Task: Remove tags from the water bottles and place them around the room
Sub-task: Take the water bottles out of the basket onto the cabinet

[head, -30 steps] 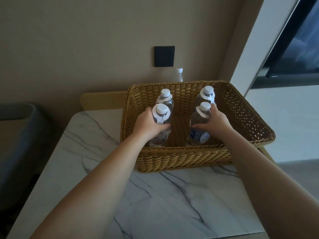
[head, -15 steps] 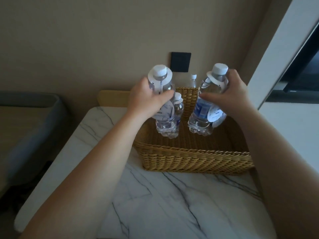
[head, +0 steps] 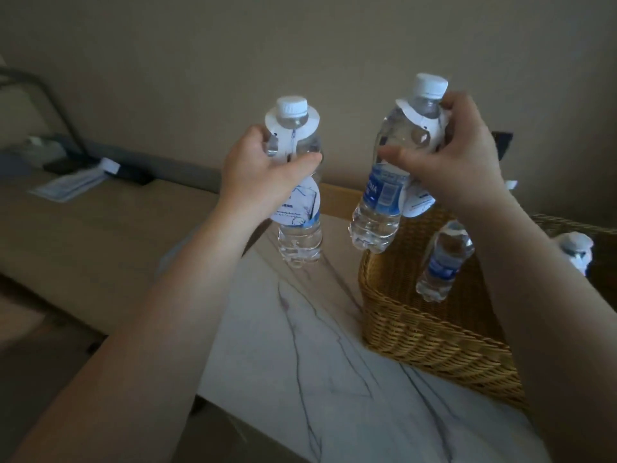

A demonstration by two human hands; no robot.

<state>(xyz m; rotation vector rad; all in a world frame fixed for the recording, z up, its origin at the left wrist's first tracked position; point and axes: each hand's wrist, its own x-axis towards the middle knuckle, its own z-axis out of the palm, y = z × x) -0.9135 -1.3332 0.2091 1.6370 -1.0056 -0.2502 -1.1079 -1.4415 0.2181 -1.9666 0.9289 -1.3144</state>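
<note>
Each hand holds a bottle up in the air. The left hand (head: pixel 263 172) has its fingers wrapped round one bottle (head: pixel 298 182). The right hand (head: pixel 457 162) grips another (head: pixel 387 182). Both tags (head: pixel 293 125) are still on. More bottles wait in the basket (head: pixel 434 332). No bottle is placed yet.

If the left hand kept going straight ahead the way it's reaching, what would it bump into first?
Probably nothing near: the left hand, gripping a tagged bottle, reaches toward the bare beige wall. The way looks free until that wall, though depth is hard to judge.
</note>
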